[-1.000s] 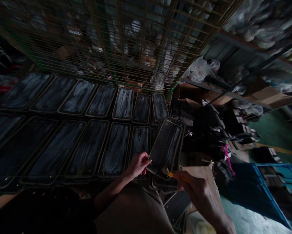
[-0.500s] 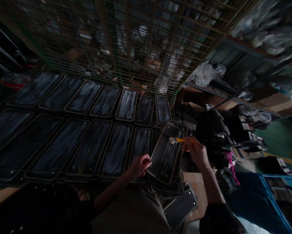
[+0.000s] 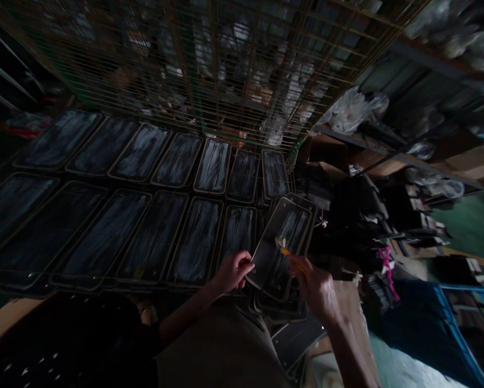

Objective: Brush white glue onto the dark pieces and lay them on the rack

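Observation:
A yellow-handled brush (image 3: 283, 248) is gripped in my right hand (image 3: 316, 288), its pale bristles on the face of a dark rectangular panel (image 3: 266, 250). Whitish streaks cover part of that panel, mostly toward its right side. My left hand (image 3: 236, 271) pinches the panel's left edge between thumb and fingers. The panel lies tilted on a stack of similar panels (image 3: 276, 306) with pale rims and small studs near the corners.
Two rows of streaked dark panels (image 3: 195, 240) spread out to the left. Behind them rises a wire mesh cage (image 3: 209, 70). At the right are cardboard boxes (image 3: 326, 148), shelves with clear plastic bags (image 3: 349, 110), dark stacked pieces and a blue cloth-like item (image 3: 411, 318).
My right hand has moved down and left with the brush, whose handle now points toward me. More white streaks show on the panel's upper right. My left hand keeps its hold.

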The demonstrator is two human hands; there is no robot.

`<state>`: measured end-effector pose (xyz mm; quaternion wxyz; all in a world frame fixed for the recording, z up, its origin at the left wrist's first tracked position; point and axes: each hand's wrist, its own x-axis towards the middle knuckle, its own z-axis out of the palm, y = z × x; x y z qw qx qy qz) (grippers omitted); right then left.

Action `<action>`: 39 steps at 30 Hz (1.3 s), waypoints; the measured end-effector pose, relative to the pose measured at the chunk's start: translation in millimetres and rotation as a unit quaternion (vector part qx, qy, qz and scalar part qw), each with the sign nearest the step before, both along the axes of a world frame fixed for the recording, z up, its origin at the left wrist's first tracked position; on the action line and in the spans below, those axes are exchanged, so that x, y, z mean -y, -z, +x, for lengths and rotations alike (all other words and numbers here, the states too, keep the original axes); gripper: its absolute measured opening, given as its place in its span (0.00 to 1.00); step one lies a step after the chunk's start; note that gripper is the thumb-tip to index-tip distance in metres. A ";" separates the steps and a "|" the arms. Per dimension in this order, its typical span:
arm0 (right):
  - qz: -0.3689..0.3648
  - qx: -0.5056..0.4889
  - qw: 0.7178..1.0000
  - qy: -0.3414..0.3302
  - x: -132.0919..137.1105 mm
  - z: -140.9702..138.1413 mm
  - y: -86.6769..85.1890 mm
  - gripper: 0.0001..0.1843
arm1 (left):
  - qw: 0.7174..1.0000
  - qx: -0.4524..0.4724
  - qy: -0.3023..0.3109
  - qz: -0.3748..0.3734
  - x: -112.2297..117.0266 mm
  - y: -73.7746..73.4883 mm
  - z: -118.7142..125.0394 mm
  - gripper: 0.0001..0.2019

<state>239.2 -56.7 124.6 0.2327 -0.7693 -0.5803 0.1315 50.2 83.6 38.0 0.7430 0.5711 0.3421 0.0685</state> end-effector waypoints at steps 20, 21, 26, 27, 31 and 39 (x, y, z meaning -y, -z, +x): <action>0.096 -0.279 0.943 0.152 -29.4 31.1 -2.1 0.20 | 0.999 -0.027 0.036 0.012 -4.3 -1.5 -0.3 0.07; 0.112 -0.269 0.942 0.165 -28.4 30.6 -6.0 0.20 | 0.999 -0.029 0.034 0.008 -4.4 -1.2 -0.5 0.08; 0.018 -0.323 0.937 0.131 -9.2 10.9 -18.6 0.19 | 1.000 -0.015 0.013 -0.001 -2.7 2.2 -2.7 0.10; -0.002 -0.345 0.931 0.123 -7.0 7.7 -15.7 0.20 | 1.000 -0.017 0.012 0.000 -2.7 1.8 -2.8 0.10; 0.020 -0.375 0.915 0.149 -14.7 11.0 6.4 0.21 | 0.999 -0.037 0.036 0.013 -4.2 -3.2 -0.7 0.08; 0.182 -0.261 0.921 0.224 -62.9 61.4 29.2 0.22 | 0.998 -0.013 0.033 0.050 -4.8 -3.3 1.6 0.09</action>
